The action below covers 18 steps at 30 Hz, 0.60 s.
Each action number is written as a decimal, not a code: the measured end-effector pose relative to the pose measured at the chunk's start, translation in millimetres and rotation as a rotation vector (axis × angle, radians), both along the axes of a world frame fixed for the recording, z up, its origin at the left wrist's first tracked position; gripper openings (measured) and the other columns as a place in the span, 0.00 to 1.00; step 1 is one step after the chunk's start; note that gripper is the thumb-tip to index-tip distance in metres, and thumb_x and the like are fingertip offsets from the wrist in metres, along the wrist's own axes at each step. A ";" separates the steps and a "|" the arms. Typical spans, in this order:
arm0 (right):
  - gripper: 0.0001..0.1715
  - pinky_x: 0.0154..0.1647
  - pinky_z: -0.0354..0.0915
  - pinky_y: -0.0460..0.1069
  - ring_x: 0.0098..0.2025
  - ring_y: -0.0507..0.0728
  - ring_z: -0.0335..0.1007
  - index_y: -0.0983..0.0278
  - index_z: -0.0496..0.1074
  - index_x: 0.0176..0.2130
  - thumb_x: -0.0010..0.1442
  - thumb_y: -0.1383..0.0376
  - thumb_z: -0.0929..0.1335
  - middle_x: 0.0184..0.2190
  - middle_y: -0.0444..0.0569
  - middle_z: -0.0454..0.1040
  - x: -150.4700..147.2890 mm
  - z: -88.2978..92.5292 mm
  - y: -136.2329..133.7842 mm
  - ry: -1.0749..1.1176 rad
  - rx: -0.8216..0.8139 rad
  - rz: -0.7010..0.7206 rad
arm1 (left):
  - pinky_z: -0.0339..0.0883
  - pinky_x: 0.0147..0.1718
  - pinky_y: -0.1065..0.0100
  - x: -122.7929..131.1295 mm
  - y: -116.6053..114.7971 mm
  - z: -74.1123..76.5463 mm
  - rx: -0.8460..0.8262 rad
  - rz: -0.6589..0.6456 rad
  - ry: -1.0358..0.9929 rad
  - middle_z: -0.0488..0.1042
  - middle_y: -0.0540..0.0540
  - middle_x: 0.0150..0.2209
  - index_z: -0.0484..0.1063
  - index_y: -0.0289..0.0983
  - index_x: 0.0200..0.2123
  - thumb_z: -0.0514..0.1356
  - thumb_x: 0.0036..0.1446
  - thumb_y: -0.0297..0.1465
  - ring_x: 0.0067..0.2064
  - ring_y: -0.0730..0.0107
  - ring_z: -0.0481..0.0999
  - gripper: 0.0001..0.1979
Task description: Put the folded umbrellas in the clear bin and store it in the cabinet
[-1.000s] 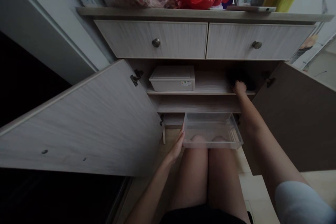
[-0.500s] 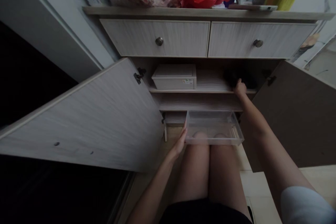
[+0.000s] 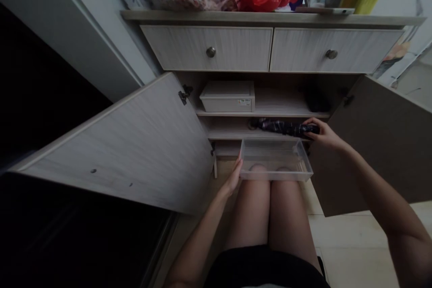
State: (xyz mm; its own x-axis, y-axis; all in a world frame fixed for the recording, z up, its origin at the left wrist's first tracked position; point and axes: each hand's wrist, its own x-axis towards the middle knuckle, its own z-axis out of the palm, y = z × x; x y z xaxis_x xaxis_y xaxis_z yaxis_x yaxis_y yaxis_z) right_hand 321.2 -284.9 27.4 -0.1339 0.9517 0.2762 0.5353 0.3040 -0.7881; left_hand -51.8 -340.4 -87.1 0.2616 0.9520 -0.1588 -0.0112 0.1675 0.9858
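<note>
My right hand (image 3: 320, 131) is closed round one end of a dark folded umbrella (image 3: 278, 126), held level just above a clear plastic bin (image 3: 275, 173). The bin rests on my knees in front of an open wooden cabinet. My left hand (image 3: 234, 179) lies flat against the bin's left side, fingers stretched out along the wall. The bin looks empty apart from a few thin sticks at its right end.
Both cabinet doors, left (image 3: 128, 144) and right (image 3: 381, 139), stand wide open. A white lidded box (image 3: 228, 96) sits on the upper shelf, a dark object (image 3: 315, 101) at its right. Two drawers with round knobs (image 3: 211, 51) are above; bags lie on top.
My right hand has come off the upper shelf and drawn the dark umbrella out, down and over the bin. The left hand stays on the bin's side.
</note>
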 end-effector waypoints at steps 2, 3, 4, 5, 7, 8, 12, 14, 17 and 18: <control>0.20 0.42 0.68 0.52 0.38 0.58 0.72 0.63 0.69 0.41 0.53 0.53 0.70 0.36 0.50 0.75 -6.8 -6.6 -17.7 -0.019 -0.039 0.102 | 0.40 0.72 0.54 1.0 -0.9 0.5 0.001 0.011 0.006 0.44 0.53 0.74 0.48 0.48 0.72 0.49 0.65 0.53 0.75 0.59 0.43 0.37; 0.19 0.42 0.68 0.52 0.38 0.58 0.72 0.63 0.70 0.41 0.53 0.54 0.70 0.36 0.49 0.75 -10.1 -11.0 -23.2 -0.040 -0.052 0.135 | 0.40 0.72 0.54 1.4 -1.1 0.5 0.004 0.018 0.009 0.44 0.52 0.74 0.48 0.47 0.72 0.49 0.65 0.53 0.75 0.59 0.43 0.37; 0.18 0.42 0.68 0.52 0.38 0.58 0.72 0.63 0.70 0.41 0.54 0.55 0.69 0.35 0.49 0.76 -13.2 -16.0 -26.6 -0.064 -0.055 0.158 | 0.40 0.72 0.53 1.7 -1.2 0.3 0.006 0.020 0.010 0.44 0.51 0.74 0.47 0.47 0.73 0.49 0.65 0.53 0.75 0.59 0.43 0.37; 0.17 0.42 0.67 0.51 0.38 0.57 0.72 0.63 0.70 0.41 0.54 0.56 0.68 0.35 0.49 0.76 -16.0 -21.5 -28.1 -0.092 -0.052 0.171 | 0.40 0.72 0.53 1.9 -1.1 0.0 0.007 0.021 0.012 0.44 0.51 0.74 0.46 0.46 0.73 0.50 0.65 0.52 0.75 0.58 0.43 0.38; 0.15 0.42 0.67 0.51 0.37 0.57 0.72 0.62 0.70 0.41 0.54 0.58 0.67 0.35 0.48 0.76 -20.8 -33.0 -27.2 -0.148 -0.037 0.183 | 0.40 0.71 0.52 1.8 -0.8 -0.9 0.004 0.019 0.017 0.44 0.50 0.74 0.45 0.46 0.73 0.50 0.65 0.52 0.75 0.58 0.44 0.38; 0.14 0.42 0.67 0.50 0.37 0.57 0.72 0.62 0.70 0.41 0.55 0.59 0.67 0.35 0.48 0.76 -22.8 -38.4 -25.5 -0.175 -0.031 0.180 | 0.40 0.71 0.52 1.6 -0.5 -1.4 -0.001 0.018 0.021 0.45 0.50 0.74 0.45 0.46 0.73 0.50 0.65 0.52 0.75 0.58 0.44 0.38; 0.12 0.43 0.67 0.50 0.39 0.57 0.73 0.62 0.69 0.42 0.56 0.64 0.66 0.37 0.48 0.77 -28.6 -53.5 -17.2 -0.261 -0.010 0.149 | 0.42 0.71 0.52 0.3 0.9 -2.7 -0.012 0.023 0.032 0.47 0.49 0.74 0.47 0.46 0.73 0.52 0.64 0.52 0.74 0.56 0.45 0.39; 0.14 0.43 0.66 0.49 0.40 0.57 0.74 0.62 0.69 0.44 0.55 0.67 0.66 0.39 0.49 0.78 -29.9 -56.9 -13.4 -0.319 -0.009 0.149 | 0.45 0.70 0.51 -0.2 1.2 -2.6 -0.010 0.026 0.028 0.48 0.49 0.73 0.48 0.46 0.72 0.53 0.63 0.52 0.74 0.56 0.46 0.38; 0.19 0.43 0.66 0.49 0.42 0.59 0.74 0.62 0.70 0.45 0.52 0.72 0.67 0.41 0.50 0.77 -31.4 -59.7 -8.5 -0.490 -0.008 0.147 | 0.48 0.70 0.50 -0.9 1.0 -1.9 -0.005 0.028 0.023 0.47 0.50 0.74 0.50 0.47 0.72 0.53 0.63 0.51 0.74 0.55 0.47 0.37; 0.20 0.44 0.65 0.49 0.43 0.60 0.74 0.62 0.70 0.46 0.51 0.73 0.68 0.41 0.51 0.77 -32.3 -60.4 -7.1 -0.560 -0.002 0.139 | 0.48 0.70 0.50 -1.2 0.8 -1.8 -0.003 0.028 0.022 0.46 0.50 0.74 0.51 0.47 0.72 0.53 0.63 0.51 0.74 0.55 0.47 0.37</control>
